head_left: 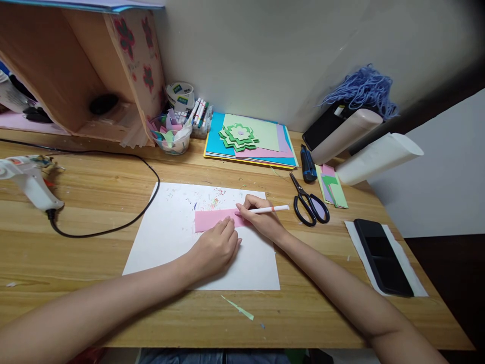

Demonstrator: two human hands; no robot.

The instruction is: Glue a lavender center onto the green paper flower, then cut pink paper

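A pink paper strip (207,221) lies on a white sheet of paper (166,247) marked with small coloured specks. My left hand (217,247) rests on the strip's lower edge, fingers stretched out and pressing it flat. In my right hand (261,216) is a white marker (278,208) with an orange band, pinched between thumb and fingers. Its tip end is at the right part of the strip, largely covered by my fingers. Black-handled scissors (308,202) lie to the right of that hand, beside a blue and black utility knife (308,164).
A glue gun (32,184) with a black cord lies left. Behind are a tub of paper scraps (170,136), markers (199,114) and stacked coloured paper (223,154) bearing a green paper flower (238,136). Cut paper pieces (333,187) and a black case (382,258) lie right.
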